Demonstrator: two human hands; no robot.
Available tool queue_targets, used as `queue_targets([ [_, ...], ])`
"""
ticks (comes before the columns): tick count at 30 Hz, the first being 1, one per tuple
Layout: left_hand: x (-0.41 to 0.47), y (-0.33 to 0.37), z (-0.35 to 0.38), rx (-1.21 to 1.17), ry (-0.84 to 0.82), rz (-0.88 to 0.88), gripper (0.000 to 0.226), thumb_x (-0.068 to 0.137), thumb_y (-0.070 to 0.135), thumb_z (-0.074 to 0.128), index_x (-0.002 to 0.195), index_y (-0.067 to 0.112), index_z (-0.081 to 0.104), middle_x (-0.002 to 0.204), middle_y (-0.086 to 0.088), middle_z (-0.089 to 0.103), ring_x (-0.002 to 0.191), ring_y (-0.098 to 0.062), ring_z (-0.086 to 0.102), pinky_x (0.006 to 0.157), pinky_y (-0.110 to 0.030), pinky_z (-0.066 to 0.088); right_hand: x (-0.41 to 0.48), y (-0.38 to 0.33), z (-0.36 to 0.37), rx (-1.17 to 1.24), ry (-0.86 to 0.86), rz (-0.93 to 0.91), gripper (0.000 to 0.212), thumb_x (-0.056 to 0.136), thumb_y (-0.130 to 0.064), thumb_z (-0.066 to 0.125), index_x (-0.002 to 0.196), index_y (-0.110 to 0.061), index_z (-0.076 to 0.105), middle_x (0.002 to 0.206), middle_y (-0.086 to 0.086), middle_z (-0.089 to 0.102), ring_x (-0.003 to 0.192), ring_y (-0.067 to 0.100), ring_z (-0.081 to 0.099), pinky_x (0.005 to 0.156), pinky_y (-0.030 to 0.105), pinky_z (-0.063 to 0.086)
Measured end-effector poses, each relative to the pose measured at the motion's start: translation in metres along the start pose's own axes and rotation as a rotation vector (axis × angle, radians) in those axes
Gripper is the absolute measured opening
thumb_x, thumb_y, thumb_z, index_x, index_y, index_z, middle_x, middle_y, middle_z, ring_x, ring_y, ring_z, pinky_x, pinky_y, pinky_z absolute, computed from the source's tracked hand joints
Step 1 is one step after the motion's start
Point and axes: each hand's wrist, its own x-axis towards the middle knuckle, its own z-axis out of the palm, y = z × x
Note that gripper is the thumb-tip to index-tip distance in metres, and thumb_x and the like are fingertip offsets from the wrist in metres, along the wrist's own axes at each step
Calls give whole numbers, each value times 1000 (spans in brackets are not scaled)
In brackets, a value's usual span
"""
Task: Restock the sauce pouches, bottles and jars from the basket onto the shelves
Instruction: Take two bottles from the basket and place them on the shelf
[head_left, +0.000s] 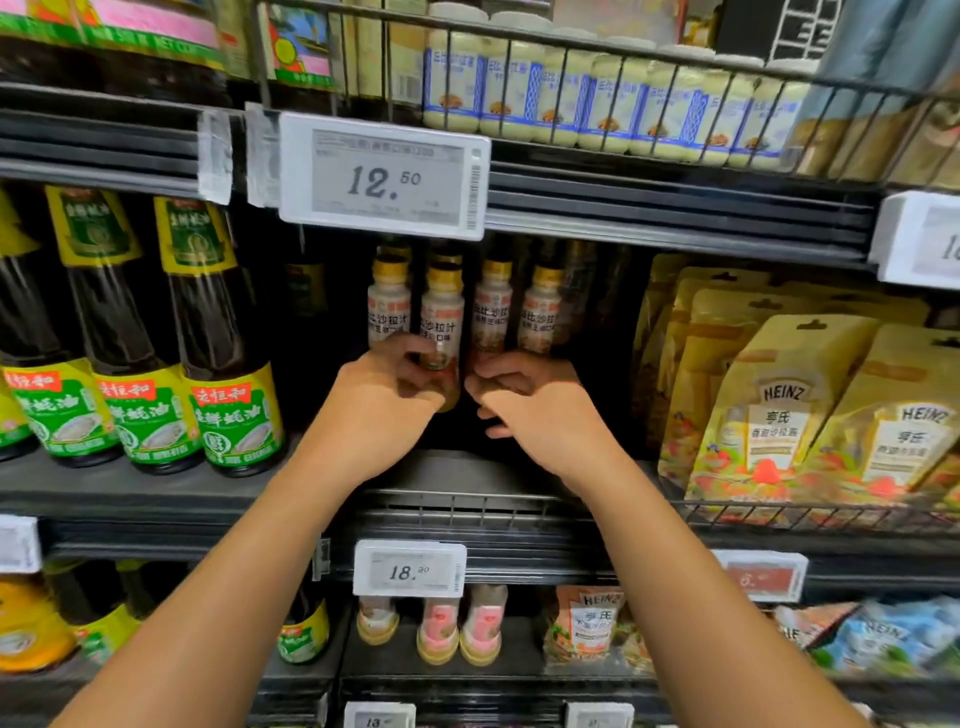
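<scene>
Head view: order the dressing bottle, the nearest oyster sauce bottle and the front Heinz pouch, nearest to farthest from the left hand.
1. Dressing bottle, gripped by the left hand.
2. Oyster sauce bottle, to its left.
3. Heinz pouch, far right.

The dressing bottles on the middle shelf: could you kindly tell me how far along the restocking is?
Done: several dressing bottles stand under the 12.50 price tag. In hand: the left hand grips the front bottle; the right hand curls beside it, its grip unclear. Left: the basket is out of view, so what remains cannot be judged.
</scene>
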Motion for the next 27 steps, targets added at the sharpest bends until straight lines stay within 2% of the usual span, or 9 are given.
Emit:
queue_targets([
  [2,-5,5,6,-7,-33,41,31,76,35,71,105,40,61,88,11,70,84,-3,66,83,-25,54,-16,-2,-10,43,31,-27,15,89,-24,71,78,-34,73,77,-10,75,75,11,71,60,21,55],
  [4,-9,8,12,-37,-72,78,22,84,33,71,100,44,60,91,10,70,87,-8,66,86,-35,55,-32,-5,-21,45,77,-53,6,90,-27,71,84,-29,73,80,-6,76,73,9,72,60,21,55],
  [8,-16,16,22,-105,-159,114,17,83,45,66,100,45,61,86,13,70,85,-9,67,83,-43,57,-61,-9,-35,70,212,-27,4,91,-19,72,93,-17,70,82,8,76,70,10,72,61,25,57],
  [10,-19,21,26,-160,-206,116,18,82,46,65,99,42,62,86,11,71,85,-10,69,84,-46,56,-76,-12,-39,81,285,-15,4,91,-16,71,95,-16,70,80,6,75,69,10,71,60,24,57],
  [14,-29,28,32,-229,-299,159,9,88,37,68,97,33,65,84,7,72,81,-9,70,84,-43,58,-107,-17,-42,90,433,-16,5,92,-12,69,96,-16,71,78,3,75,69,12,70,60,24,57],
  [19,-47,39,35,-340,-450,266,22,91,29,68,100,48,64,87,8,72,83,-20,70,80,-39,59,-150,-20,-41,87,614,10,4,92,-9,68,93,-12,70,71,-2,72,65,11,67,58,23,55],
  [22,-59,47,44,-415,-528,292,19,89,29,68,99,45,65,85,7,73,79,-17,71,74,-37,59,-180,-20,-41,81,715,48,3,93,-10,69,92,-12,70,71,1,72,64,13,66,57,25,54],
  [27,-85,60,74,-530,-680,311,17,92,24,67,98,39,66,82,6,73,75,-11,71,67,-26,53,-235,-16,-45,67,871,109,4,92,-14,70,91,-17,74,75,4,73,65,16,65,57,24,54],
])
